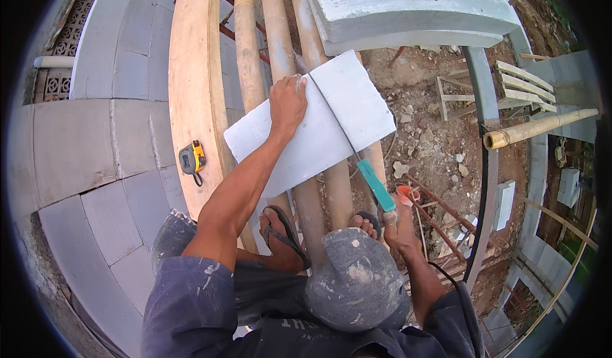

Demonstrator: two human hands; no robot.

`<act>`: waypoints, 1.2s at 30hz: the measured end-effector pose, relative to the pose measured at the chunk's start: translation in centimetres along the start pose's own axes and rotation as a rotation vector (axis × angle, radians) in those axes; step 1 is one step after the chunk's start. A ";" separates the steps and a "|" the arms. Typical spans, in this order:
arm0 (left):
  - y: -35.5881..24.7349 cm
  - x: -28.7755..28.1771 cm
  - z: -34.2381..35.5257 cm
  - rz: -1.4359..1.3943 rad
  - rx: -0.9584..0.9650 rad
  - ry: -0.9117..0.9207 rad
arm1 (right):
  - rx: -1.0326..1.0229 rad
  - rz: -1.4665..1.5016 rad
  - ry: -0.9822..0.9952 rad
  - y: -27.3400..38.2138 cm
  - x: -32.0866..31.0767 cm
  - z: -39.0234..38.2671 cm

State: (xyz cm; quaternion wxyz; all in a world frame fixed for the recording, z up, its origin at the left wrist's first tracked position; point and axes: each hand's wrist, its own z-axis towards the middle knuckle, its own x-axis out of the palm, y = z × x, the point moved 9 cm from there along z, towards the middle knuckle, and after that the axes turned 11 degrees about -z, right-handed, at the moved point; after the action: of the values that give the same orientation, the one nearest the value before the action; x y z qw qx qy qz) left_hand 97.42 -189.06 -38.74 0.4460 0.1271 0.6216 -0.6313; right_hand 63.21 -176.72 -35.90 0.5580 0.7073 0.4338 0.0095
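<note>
A pale lightweight concrete block (280,160) lies tilted across several round bamboo poles in front of me. My left hand (289,106) presses on its upper left part, fingers curled at the far edge. A hand saw (376,186) with a teal and orange handle runs across the block, its thin dark blade lying along a line over the top face. My right hand (396,221) is closed around the handle at the block's near right side. How deep the blade sits in the block I cannot tell.
A wooden plank (199,96) runs along the left, with a yellow and black tape measure (192,159) on it. A larger block (408,7) sits at the far right. Below the poles lies rubble-strewn ground (421,141). A bamboo pole (539,128) juts in from the right.
</note>
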 end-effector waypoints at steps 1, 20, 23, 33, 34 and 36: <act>-0.4 -0.4 0.7 -0.017 0.013 -0.030 | -0.078 -0.018 -0.045 0.2 0.0 1.5; -0.1 -0.9 1.4 0.114 0.028 -0.050 | -0.250 0.200 -0.071 -4.3 2.1 -0.4; -0.4 -0.2 0.8 0.232 -0.068 -0.062 | -0.223 0.193 -0.133 -3.9 2.2 -0.8; 0.0 -0.4 0.1 0.204 -0.192 -0.072 | -0.129 0.104 -0.149 3.7 -4.8 -10.4; 0.0 0.1 0.3 0.203 -0.205 -0.024 | -0.090 0.136 -0.170 2.8 -3.7 -7.3; 0.7 0.1 0.4 0.135 -0.153 -0.047 | -0.054 0.119 -0.187 2.9 -1.0 0.2</act>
State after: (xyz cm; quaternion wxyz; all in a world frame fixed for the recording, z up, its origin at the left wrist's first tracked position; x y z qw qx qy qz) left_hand 98.03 -189.37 -39.15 0.5101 0.1194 0.6476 -0.5533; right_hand 64.41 -177.50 -33.18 0.6134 0.7144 0.3365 -0.0114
